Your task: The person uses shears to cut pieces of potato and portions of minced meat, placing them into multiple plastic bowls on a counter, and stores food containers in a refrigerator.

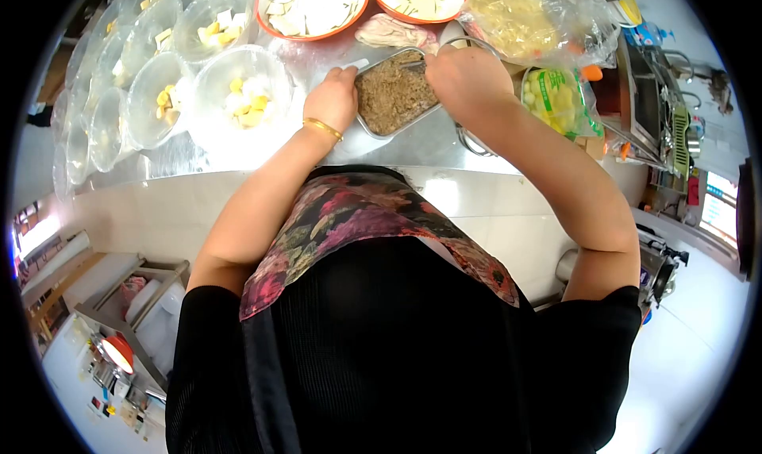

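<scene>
A rectangular metal tray (382, 136) filled with brown minced food (393, 97) sits on the steel table in front of me. My left hand (332, 98), with a gold bracelet at its wrist, is closed on the tray's left rim. At the upper right corner of the tray, my right hand (470, 81) is curled into a fist, and whatever it grips is hidden by the fingers. Just beyond the tray lies a plastic bag with pale pinkish contents (395, 33).
Several clear plastic bowls (270, 65) with white and yellow pieces fill the left side. Two orange-rimmed bowls (313, 35) of pale slices stand at the back. To the right lie a large clear bag (540, 25) and a green printed bag (553, 101). The table's steel edge (238, 164) runs before my apron.
</scene>
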A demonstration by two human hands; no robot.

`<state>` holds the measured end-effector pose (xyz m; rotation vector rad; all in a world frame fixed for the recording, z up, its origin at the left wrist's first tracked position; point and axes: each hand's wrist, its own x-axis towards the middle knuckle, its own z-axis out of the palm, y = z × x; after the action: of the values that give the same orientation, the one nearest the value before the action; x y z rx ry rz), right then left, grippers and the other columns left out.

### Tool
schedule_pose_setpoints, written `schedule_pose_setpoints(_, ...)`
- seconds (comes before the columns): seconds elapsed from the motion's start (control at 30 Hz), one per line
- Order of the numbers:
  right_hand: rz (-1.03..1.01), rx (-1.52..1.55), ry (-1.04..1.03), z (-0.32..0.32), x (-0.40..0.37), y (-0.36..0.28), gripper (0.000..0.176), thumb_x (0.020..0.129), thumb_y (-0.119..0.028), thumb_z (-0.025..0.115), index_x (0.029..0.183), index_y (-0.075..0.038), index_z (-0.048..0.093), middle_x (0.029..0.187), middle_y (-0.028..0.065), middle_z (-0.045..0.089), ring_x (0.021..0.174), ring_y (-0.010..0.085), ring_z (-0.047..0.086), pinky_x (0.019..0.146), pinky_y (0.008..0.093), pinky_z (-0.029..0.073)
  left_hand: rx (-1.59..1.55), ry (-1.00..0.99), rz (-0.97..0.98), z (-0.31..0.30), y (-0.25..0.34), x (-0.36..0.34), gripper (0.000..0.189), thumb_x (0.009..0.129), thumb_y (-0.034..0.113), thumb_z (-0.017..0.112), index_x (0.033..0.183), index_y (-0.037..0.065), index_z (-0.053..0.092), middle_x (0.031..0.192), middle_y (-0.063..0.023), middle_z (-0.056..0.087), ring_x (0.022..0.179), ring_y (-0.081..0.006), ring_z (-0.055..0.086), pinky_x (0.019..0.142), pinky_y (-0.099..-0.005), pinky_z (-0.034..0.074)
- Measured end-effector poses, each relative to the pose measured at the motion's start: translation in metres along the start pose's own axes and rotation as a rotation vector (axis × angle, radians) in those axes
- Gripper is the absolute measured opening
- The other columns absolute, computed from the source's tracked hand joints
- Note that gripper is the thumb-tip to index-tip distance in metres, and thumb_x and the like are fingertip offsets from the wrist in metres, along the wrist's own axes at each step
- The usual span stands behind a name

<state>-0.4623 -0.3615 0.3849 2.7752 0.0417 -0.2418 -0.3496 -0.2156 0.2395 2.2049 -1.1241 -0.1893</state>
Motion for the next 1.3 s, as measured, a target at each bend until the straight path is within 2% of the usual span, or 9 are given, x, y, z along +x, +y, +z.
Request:
schedule_pose_setpoints(0.23,0.041,0.1,-0.162,0.001,0.011,0.0,0.009,0.072,-0.004,0.058,0.077,-0.005,0.065,0.084,0.0096,0.061,0.077,0.0223,0.063,0.066,0.0318,0.052,-0.044,-0.002,0.1,0.003,-0.018,0.031,0.022,0.073,0.001,0.046,0.091,0.003,0.057,0.091,-0.0191,0.056,0.082,-0.0362,0.056,0.072,-0.0426,0.046)
schedule_pose_setpoints(0.33,0.148,0.107,-0.265,0.009,0.023,-0.001,0.011,0.072,-0.004,0.058,0.08,-0.006,0.066,0.089,0.0085,0.061,0.08,0.0227,0.063,0.066,0.0328,0.052,-0.038,-0.023,0.148,0.002,-0.022,0.034,0.029,0.074,-0.002,0.045,0.099,0.003,0.057,0.088,-0.0176,0.057,0.08,-0.0353,0.056,0.07,-0.0415,0.047)
schedule_pose_setpoints(0.43,0.005,0.114,-0.174,0.013,0.026,0.006,0.01,0.071,-0.004,0.058,0.078,-0.005,0.066,0.085,0.0079,0.062,0.08,0.0225,0.063,0.065,0.0328,0.053,-0.022,-0.128,0.076,0.001,-0.019,0.036,0.03,0.074,-0.003,0.045,0.101,0.003,0.057,0.09,-0.0174,0.057,0.082,-0.035,0.056,0.071,-0.0406,0.047)
schedule_pose_setpoints(0.63,-0.031,0.133,-0.153,0.027,0.034,0.008,0.009,0.07,-0.002,0.057,0.07,-0.005,0.065,0.076,0.0092,0.063,0.078,0.0239,0.063,0.063,0.0327,0.052,-0.025,-0.109,0.094,0.003,-0.02,0.035,0.029,0.075,-0.002,0.045,0.101,0.002,0.056,0.09,-0.0174,0.057,0.082,-0.0347,0.056,0.071,-0.0399,0.047)
schedule_pose_setpoints(0.73,-0.142,0.131,-0.106,0.033,0.035,0.018,0.013,0.071,-0.003,0.055,0.079,-0.005,0.065,0.077,0.0108,0.063,0.076,0.0257,0.063,0.061,0.0332,0.052,-0.023,-0.102,0.092,0.006,-0.021,0.035,0.025,0.078,0.0,0.046,0.101,0.002,0.056,0.089,-0.0172,0.057,0.081,-0.0345,0.056,0.07,-0.0398,0.046)
schedule_pose_setpoints(0.83,-0.093,0.136,-0.102,0.045,0.032,0.029,0.02,0.074,-0.005,0.053,0.092,-0.005,0.061,0.075,0.0118,0.062,0.072,0.0266,0.063,0.06,0.034,0.051,-0.062,-0.053,0.112,0.006,-0.022,0.033,0.02,0.073,0.0,0.046,0.091,0.003,0.054,0.086,-0.019,0.055,0.081,-0.0361,0.055,0.07,-0.0429,0.045)
schedule_pose_setpoints(1.03,-0.255,0.098,-0.008,0.06,0.03,0.057,0.026,0.078,-0.01,0.051,0.103,-0.01,0.058,0.072,0.0097,0.059,0.068,0.0258,0.062,0.055,0.0349,0.05,-0.039,-0.034,0.084,0.003,-0.016,0.029,0.027,0.077,0.002,0.043,0.101,0.005,0.055,0.088,-0.0174,0.055,0.081,-0.0356,0.055,0.07,-0.041,0.046)
schedule_pose_setpoints(1.13,-0.329,0.042,0.079,0.081,0.032,0.068,0.047,0.075,-0.009,0.051,0.12,-0.021,0.052,0.079,0.0095,0.054,0.06,0.0233,0.058,0.049,0.0334,0.047,-0.023,-0.033,0.062,0.004,-0.016,0.028,0.029,0.078,0.002,0.043,0.104,0.005,0.055,0.089,-0.0171,0.055,0.081,-0.0352,0.055,0.07,-0.0407,0.046)
schedule_pose_setpoints(1.3,-0.365,0.016,0.185,0.091,0.027,0.074,0.047,0.074,-0.01,0.052,0.119,-0.022,0.053,0.078,0.0087,0.053,0.057,0.0214,0.057,0.046,0.0319,0.045,0.05,-0.091,0.009,0.0,-0.01,0.027,0.035,0.079,0.002,0.042,0.112,0.008,0.053,0.094,-0.0166,0.054,0.083,-0.0343,0.056,0.072,-0.0387,0.046)
